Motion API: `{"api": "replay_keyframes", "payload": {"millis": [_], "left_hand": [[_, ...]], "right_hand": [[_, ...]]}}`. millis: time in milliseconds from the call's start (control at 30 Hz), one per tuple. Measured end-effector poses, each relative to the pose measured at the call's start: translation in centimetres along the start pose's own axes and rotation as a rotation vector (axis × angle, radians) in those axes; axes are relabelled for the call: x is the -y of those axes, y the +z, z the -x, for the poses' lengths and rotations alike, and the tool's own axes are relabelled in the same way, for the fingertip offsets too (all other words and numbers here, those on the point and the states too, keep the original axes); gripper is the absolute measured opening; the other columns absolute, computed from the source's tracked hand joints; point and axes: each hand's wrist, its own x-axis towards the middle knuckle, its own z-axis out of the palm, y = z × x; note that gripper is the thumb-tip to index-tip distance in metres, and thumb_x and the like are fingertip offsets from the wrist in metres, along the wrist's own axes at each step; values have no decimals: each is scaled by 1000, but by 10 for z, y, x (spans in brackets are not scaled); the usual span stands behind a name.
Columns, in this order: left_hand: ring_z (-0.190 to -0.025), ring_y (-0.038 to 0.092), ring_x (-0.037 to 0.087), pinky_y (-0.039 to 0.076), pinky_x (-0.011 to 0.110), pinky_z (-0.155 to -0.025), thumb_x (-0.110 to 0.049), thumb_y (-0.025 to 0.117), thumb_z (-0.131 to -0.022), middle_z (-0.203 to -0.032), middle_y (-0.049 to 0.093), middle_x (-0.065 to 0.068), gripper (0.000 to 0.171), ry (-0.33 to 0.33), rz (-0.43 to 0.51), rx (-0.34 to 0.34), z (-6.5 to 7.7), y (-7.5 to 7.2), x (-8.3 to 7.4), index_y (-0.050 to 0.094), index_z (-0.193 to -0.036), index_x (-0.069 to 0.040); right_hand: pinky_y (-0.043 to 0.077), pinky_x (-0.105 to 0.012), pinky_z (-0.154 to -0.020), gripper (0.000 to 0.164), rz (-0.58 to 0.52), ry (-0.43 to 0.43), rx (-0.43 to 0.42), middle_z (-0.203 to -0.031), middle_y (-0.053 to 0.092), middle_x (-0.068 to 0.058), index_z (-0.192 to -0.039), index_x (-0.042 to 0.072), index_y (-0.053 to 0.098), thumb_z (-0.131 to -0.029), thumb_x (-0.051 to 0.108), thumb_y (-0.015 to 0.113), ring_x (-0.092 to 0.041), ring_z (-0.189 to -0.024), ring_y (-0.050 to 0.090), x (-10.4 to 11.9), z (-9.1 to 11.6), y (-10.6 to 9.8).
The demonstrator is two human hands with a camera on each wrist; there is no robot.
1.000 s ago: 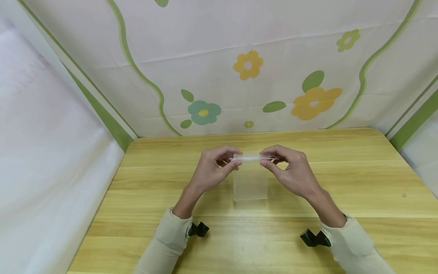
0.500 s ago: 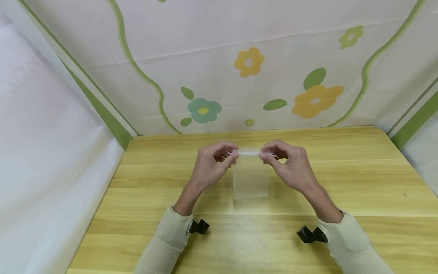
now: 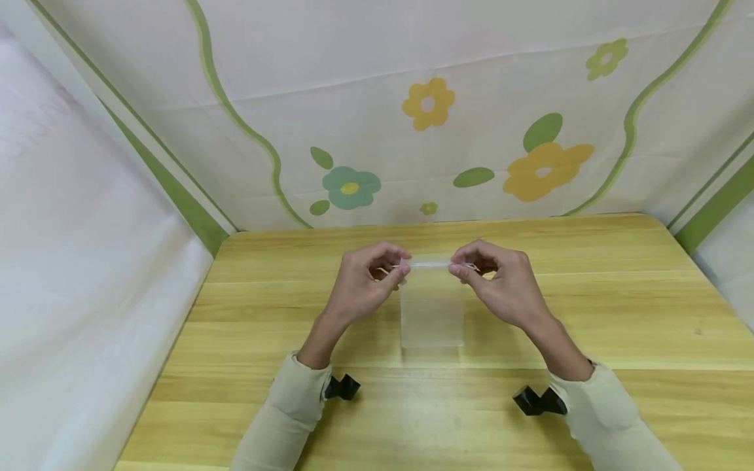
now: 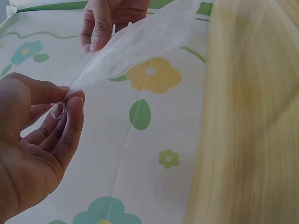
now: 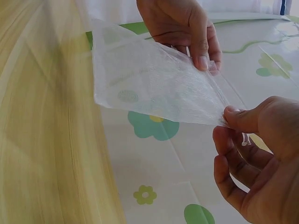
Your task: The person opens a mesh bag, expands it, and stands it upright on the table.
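Observation:
A sheer white drawstring bag point(image 3: 432, 314) hangs flat above the table between my two hands, its top edge stretched straight. My left hand point(image 3: 366, 281) pinches the top left corner between thumb and index finger, and a small loop of white cord point(image 4: 58, 111) shows by those fingers in the left wrist view. At the opposite corner my right hand point(image 3: 499, 281) pinches the bag the same way. Knotted cord ends point(image 5: 245, 139) stick out beside its fingers in the right wrist view. Nothing can be made out inside the see-through fabric.
The wood-grain table point(image 3: 265, 353) spreads beneath both forearms. Behind it rises a white cloth wall point(image 3: 377, 144) printed with flowers, and another cloth panel point(image 3: 88, 261) stands at the left. Black mounts point(image 3: 343, 388) sit at both wrists.
Both hands have risen a little and moved slightly apart, the bag's top edge drawn between them. The bag has swung slightly. Both pinches are kept.

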Motion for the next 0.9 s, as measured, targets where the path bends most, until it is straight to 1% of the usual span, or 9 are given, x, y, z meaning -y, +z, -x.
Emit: {"api": "replay_keyframes", "payload": {"millis": [167,267,367,533,633,700,767,867,900], "left_hand": [[-73,77,31,65,30,-61,1,74,-99,-91,77,18,13,6,16,8,-1,1,0,73,-111,3],[-77,77,27,66,29,-62,-1,76,-98,-94,77,17,17,3,3,8,-1,2,1,73,-113,5],[-80,77,21,66,28,-64,-3,78,-96,-98,78,16,20,-3,-19,5,0,4,2,73,-115,4],[-81,77,22,66,27,-63,-3,78,-97,-102,79,17,20,-3,-29,13,0,7,1,73,-115,3],[-78,78,26,66,28,-62,-2,77,-98,-99,80,17,16,1,-14,16,0,8,0,73,-112,3],[-76,78,30,66,29,-61,-1,76,-98,-95,79,19,12,7,4,13,0,8,0,73,-109,3],[-74,78,31,65,30,-61,-1,76,-98,-92,79,20,9,14,17,7,0,8,0,73,-106,3],[-72,77,26,65,30,-59,-1,76,-98,-90,79,19,6,23,22,0,0,8,0,74,-103,2],[-72,76,23,65,29,-59,-1,76,-98,-90,79,18,5,24,22,0,0,8,0,74,-103,1]], "right_hand": [[54,-17,-66,5,8,-2,3,-89,77,0,-101,14,77,-98,12,80,-6,-74,71,1,1,-2],[57,-14,-74,6,3,3,12,-93,78,0,-103,15,77,-99,12,79,-4,-82,73,2,2,-2],[58,-14,-77,7,-10,5,21,-95,78,0,-104,15,77,-99,12,79,-5,-84,75,1,3,-2],[60,-16,-73,9,-37,-31,19,-96,79,-2,-105,12,77,-98,7,79,-10,-81,77,-1,3,0],[60,-17,-71,10,-37,-54,1,-94,80,-3,-105,10,77,-97,4,79,-10,-78,77,-2,3,2],[59,-17,-68,10,-31,-63,-16,-92,80,-3,-103,10,78,-96,3,80,-8,-76,75,-2,3,3],[58,-18,-64,9,-30,-64,-33,-89,80,-3,-102,9,78,-96,3,80,-8,-73,74,-3,3,3],[53,-18,-56,9,-39,-63,-50,-87,80,-4,-100,9,79,-95,2,80,-7,-70,73,-3,3,4],[51,-19,-54,9,-45,-62,-52,-87,80,-4,-100,9,79,-95,2,80,-7,-70,73,-3,3,4]]}}
